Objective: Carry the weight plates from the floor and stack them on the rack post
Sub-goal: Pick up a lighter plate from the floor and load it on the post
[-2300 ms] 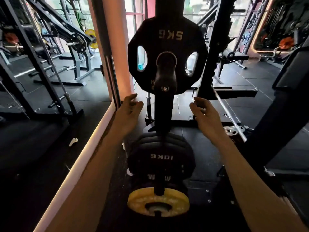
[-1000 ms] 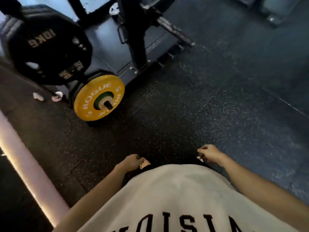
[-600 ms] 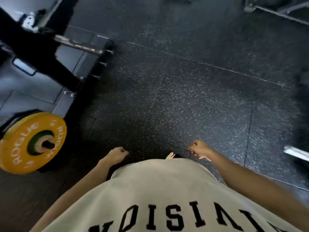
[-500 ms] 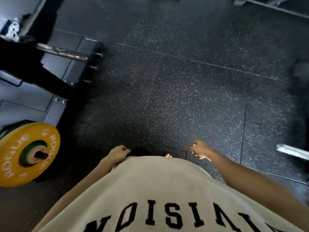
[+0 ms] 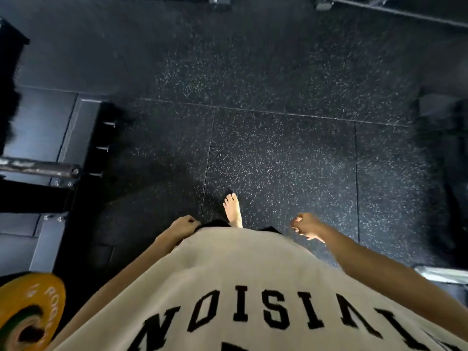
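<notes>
While the camera looks straight down, a yellow plate (image 5: 27, 315) shows at the bottom left corner, cut off by the edge. Above it stands the black rack (image 5: 30, 196) with a steel bar (image 5: 38, 169) sticking out. The left hand (image 5: 183, 226) hangs by the beige shirt (image 5: 240, 287); its grip is loosely curled and holds nothing. A bare foot (image 5: 233, 210) stands on the speckled floor (image 5: 278, 160). The right hand (image 5: 306, 226) hangs loosely curled too, with nothing in its grip.
</notes>
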Motion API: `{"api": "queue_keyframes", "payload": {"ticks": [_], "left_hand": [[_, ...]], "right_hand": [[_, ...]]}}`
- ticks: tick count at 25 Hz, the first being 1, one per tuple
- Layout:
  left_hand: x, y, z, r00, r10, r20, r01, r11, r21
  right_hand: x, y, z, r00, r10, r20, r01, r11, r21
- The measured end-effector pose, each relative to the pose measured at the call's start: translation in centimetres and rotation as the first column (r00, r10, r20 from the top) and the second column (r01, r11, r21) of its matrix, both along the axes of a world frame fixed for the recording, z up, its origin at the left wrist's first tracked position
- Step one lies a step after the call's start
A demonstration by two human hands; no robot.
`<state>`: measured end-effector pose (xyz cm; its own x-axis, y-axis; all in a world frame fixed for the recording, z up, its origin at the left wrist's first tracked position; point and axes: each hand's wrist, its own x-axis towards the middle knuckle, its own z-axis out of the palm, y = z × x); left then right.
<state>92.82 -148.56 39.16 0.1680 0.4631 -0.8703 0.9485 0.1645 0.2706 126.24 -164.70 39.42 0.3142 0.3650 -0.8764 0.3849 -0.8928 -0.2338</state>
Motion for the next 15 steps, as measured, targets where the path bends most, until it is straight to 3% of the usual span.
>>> {"api": "queue_keyframes", "payload": {"ticks": [5, 9, 15], "left_hand": [[5.6, 15.9, 2.0, 0.999, 0.029, 0.015, -0.030, 0.999, 0.027], [9.7, 25.4, 1.7, 0.993, 0.119, 0.018, -0.120, 0.992, 0.035], [14.4, 36.8, 0.5, 0.942, 0.336, -0.006, -0.337, 0.941, -0.021]], "right_hand": [[5.8, 14.3, 2.0, 0.995, -0.083, 0.061, 0.074, 0.989, 0.130], [9.5, 24.1, 1.6, 0.996, -0.058, 0.062, 0.049, 0.991, 0.128], [17.7, 42.8, 0.7, 0.993, 0.106, 0.046, -0.110, 0.991, 0.082]]}}
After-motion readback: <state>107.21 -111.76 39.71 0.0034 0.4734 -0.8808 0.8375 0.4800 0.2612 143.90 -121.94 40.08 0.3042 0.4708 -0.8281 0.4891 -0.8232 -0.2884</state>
